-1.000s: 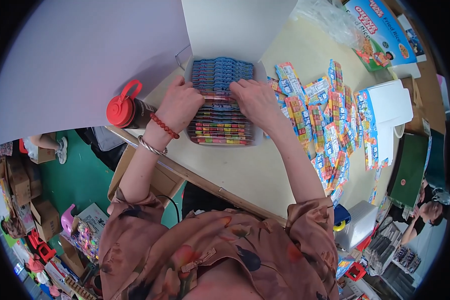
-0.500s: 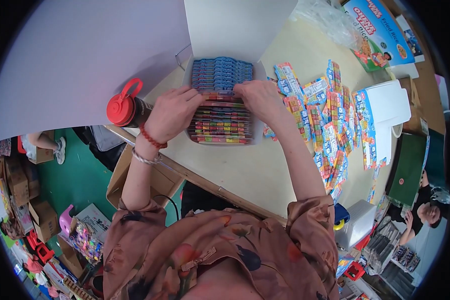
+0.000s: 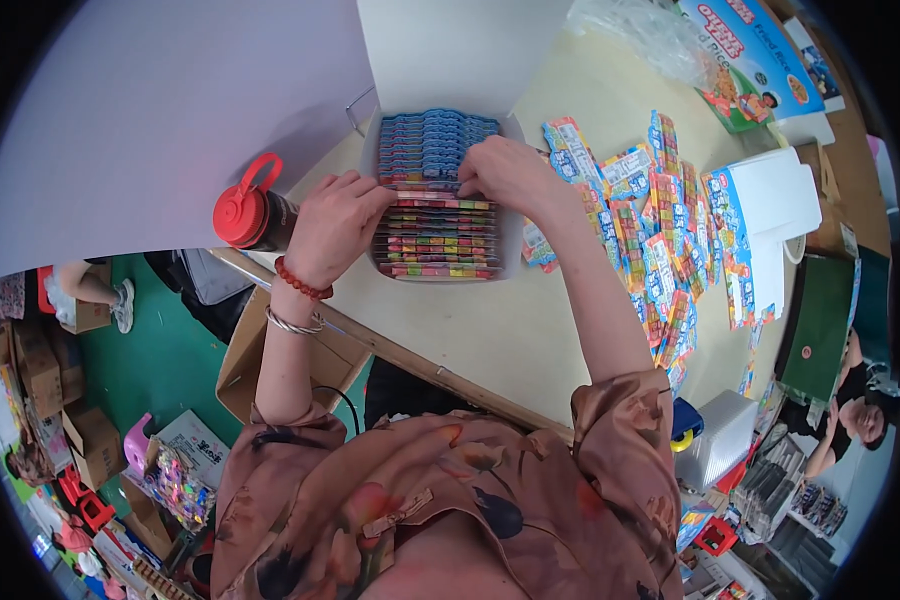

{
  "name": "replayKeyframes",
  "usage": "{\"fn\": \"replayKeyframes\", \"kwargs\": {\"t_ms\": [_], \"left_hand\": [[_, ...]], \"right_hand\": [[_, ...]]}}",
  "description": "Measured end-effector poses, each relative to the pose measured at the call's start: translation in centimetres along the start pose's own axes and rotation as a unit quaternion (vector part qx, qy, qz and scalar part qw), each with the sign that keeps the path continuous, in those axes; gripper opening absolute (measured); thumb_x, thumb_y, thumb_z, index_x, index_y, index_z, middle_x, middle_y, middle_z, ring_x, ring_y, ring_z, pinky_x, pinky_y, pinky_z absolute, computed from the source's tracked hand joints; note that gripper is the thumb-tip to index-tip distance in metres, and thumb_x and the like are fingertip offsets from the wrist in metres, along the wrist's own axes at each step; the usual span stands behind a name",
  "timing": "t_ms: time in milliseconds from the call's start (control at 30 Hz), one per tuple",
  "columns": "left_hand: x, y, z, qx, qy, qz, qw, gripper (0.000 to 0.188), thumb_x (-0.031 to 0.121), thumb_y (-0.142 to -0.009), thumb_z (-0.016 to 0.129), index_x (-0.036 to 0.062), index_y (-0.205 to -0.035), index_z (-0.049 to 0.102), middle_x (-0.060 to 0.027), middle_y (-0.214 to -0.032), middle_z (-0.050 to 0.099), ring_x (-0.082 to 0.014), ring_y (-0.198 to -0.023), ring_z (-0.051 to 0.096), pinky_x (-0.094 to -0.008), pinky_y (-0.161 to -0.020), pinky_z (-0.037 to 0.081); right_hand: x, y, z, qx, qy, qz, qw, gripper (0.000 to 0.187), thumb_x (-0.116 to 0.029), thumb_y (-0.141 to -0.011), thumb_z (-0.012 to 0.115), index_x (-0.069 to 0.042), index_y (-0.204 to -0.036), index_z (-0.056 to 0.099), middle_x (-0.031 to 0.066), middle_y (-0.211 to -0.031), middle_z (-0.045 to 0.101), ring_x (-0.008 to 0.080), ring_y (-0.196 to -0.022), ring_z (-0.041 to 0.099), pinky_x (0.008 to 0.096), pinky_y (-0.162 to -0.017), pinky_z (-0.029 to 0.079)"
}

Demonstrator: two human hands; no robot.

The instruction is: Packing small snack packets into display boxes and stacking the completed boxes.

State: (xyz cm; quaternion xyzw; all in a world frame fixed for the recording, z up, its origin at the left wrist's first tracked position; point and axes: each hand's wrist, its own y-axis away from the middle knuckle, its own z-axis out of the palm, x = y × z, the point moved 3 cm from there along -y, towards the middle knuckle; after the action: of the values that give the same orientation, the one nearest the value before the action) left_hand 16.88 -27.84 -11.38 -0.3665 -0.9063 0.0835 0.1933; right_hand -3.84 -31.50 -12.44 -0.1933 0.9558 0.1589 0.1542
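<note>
A white box (image 3: 511, 250) stands open on the table, with two rows of flat candy packs inside. The far row of packs (image 3: 438, 145) shows blue scalloped edges; the near row of packs (image 3: 440, 240) shows edges of red, yellow and green candies. My left hand (image 3: 338, 222), wearing a red bead bracelet and a silver bangle, pinches the left end of a candy pack (image 3: 435, 196) between the rows. At that pack's right end, my right hand (image 3: 515, 178) has curled fingers closed on it; its fingertips are partly hidden.
Loose candy packs (image 3: 660, 225) lie heaped right of the box, beside a flattened printed carton (image 3: 765, 235). A black bottle with a red lid (image 3: 242, 215) stands left. Clear plastic bags (image 3: 645, 35) lie at the far right. The box's raised lid (image 3: 445, 55) stands behind.
My right hand has shifted slightly left and its fingers have curled more at the pack. My left hand has moved slightly down and left. The view has shifted a little.
</note>
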Motion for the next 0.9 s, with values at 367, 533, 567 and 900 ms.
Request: {"fn": "replayKeyframes", "kwargs": {"t_ms": [367,533,567,900], "left_hand": [[2.1,0.7,-2.6,0.104,-0.015,0.015,0.994,0.021,0.002,-0.074,0.065,0.0095,-0.093,0.063,-0.0026,-0.08,0.061,-0.021,-0.081,0.058,-0.0352,-0.082,0.043],[2.1,1.2,-2.0,0.13,-0.008,-0.002,0.991,0.022,0.001,-0.074,0.066,0.0095,-0.095,0.064,-0.0029,-0.08,0.061,-0.0216,-0.08,0.058,-0.0349,-0.082,0.042],[2.1,1.3,-1.8,0.147,-0.001,-0.013,0.989,0.023,0.001,-0.076,0.066,0.0092,-0.097,0.063,-0.0029,-0.08,0.061,-0.0215,-0.08,0.059,-0.0349,-0.082,0.042],[4.6,4.1,1.0,0.011,0.05,-0.02,0.998,0.018,0.009,-0.072,0.066,0.0099,-0.09,0.063,-0.0017,-0.084,0.06,-0.0188,-0.084,0.057,-0.0321,-0.074,0.041]], "right_hand": [[-3.5,5.5,-1.9,0.169,-0.097,-0.16,0.968,0.033,-0.033,-0.08,0.068,-0.006,-0.1,0.067,0.0083,-0.09,0.063,0.0291,-0.08,0.06,0.0373,-0.07,0.048],[-5.4,7.0,-1.1,0.161,-0.08,-0.12,0.976,0.038,-0.032,-0.078,0.069,-0.008,-0.107,0.063,0.0101,-0.087,0.062,0.0284,-0.082,0.061,0.0384,-0.07,0.049],[-5.5,7.2,-0.8,0.205,-0.066,-0.133,0.967,0.034,-0.028,-0.08,0.068,-0.008,-0.107,0.063,0.0099,-0.088,0.063,0.029,-0.08,0.061,0.0388,-0.068,0.049],[-1.4,7.4,0.0,0.302,-0.176,-0.037,0.936,0.009,-0.005,-0.085,0.061,-0.003,-0.093,0.061,0.0142,-0.07,0.058,0.0283,-0.06,0.055,0.0368,-0.053,0.042]]}}
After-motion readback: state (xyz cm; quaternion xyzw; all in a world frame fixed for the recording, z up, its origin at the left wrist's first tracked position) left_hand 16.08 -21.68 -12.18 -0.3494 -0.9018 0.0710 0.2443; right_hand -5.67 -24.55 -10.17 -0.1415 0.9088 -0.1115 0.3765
